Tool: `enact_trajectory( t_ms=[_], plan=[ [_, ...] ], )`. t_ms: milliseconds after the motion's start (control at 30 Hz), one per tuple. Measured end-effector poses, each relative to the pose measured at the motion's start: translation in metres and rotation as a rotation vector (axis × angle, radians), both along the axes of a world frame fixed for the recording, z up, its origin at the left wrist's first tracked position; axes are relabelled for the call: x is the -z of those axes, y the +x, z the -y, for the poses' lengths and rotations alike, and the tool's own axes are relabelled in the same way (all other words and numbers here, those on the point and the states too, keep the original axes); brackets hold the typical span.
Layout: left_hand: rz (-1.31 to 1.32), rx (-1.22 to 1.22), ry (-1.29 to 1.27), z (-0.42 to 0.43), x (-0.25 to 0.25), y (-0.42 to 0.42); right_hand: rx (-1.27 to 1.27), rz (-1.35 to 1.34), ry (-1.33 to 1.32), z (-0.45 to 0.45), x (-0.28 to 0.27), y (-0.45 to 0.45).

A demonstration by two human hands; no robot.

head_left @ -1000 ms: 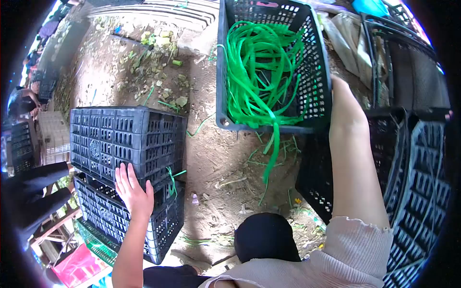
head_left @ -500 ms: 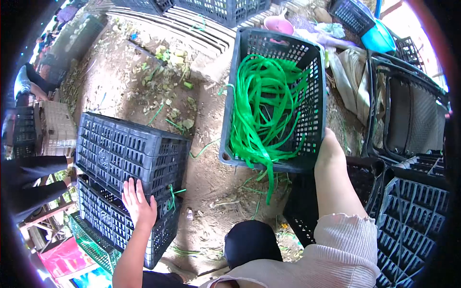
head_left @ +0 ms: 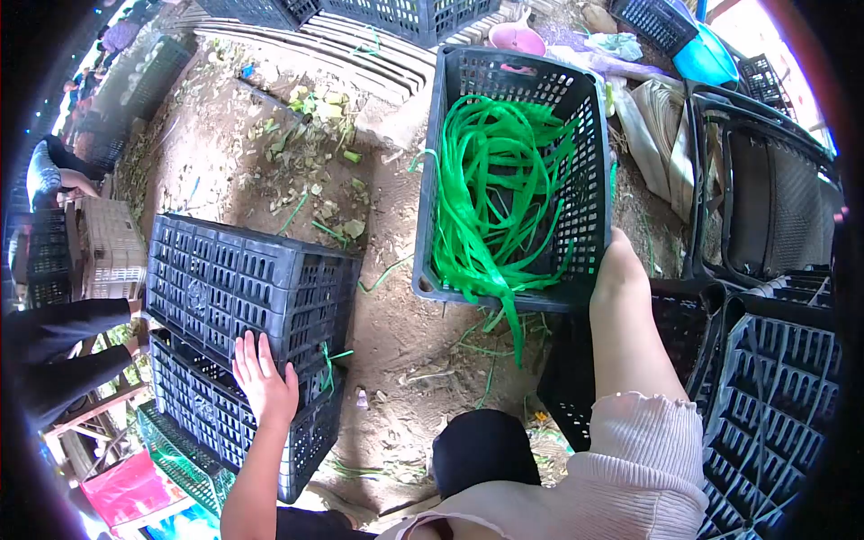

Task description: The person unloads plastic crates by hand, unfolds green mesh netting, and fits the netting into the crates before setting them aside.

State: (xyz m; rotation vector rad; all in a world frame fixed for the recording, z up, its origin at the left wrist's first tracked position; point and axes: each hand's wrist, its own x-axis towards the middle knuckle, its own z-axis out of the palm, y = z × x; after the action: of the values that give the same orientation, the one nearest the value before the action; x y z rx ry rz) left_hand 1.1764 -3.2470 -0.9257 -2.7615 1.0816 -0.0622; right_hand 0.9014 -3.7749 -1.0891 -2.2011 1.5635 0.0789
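**Green straps heaped in open black crate**

Flat and loosely looped, the straps trail over the rim. The crate, its walls perforated, meets the right hand, whose fingers are hidden. Left fingers spread against a slatted black upper crate; a matching lower crate sits beneath.

The right hand has its fingers hidden by the black crate of green straps. The top edge cuts off more crates; distant people at far left are blurred.
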Motion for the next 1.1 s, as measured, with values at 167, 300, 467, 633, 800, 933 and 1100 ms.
enact_trajectory(
  t_ms=[167, 300, 467, 633, 800, 933, 1100],
  plan=[
    [0.005, 0.025, -0.011, -0.001, 0.002, 0.002, 0.013, 0.020, -0.025, -0.005, -0.002, -0.003],
    [0.011, 0.022, 0.003, 0.000, 0.001, 0.001, 0.021, 0.041, -0.024, -0.009, 0.002, -0.005],
    [0.007, 0.024, 0.002, 0.001, 0.001, 0.002, 0.038, 0.060, -0.033, -0.010, 0.000, -0.009],
    [-0.007, 0.004, 0.003, 0.002, -0.002, 0.001, 0.053, 0.098, -0.048, -0.015, 0.001, -0.016],
    [-0.021, -0.011, -0.006, -0.001, 0.000, 0.003, 0.086, 0.171, -0.118, -0.019, -0.007, -0.021],
    [-0.029, -0.039, -0.001, -0.001, -0.003, 0.003, 0.152, 0.394, -0.358, -0.006, -0.026, -0.027],
    [-0.035, -0.021, -0.055, -0.008, -0.004, 0.003, 0.078, 0.643, -1.049, 0.133, -0.153, 0.066]
  ],
)
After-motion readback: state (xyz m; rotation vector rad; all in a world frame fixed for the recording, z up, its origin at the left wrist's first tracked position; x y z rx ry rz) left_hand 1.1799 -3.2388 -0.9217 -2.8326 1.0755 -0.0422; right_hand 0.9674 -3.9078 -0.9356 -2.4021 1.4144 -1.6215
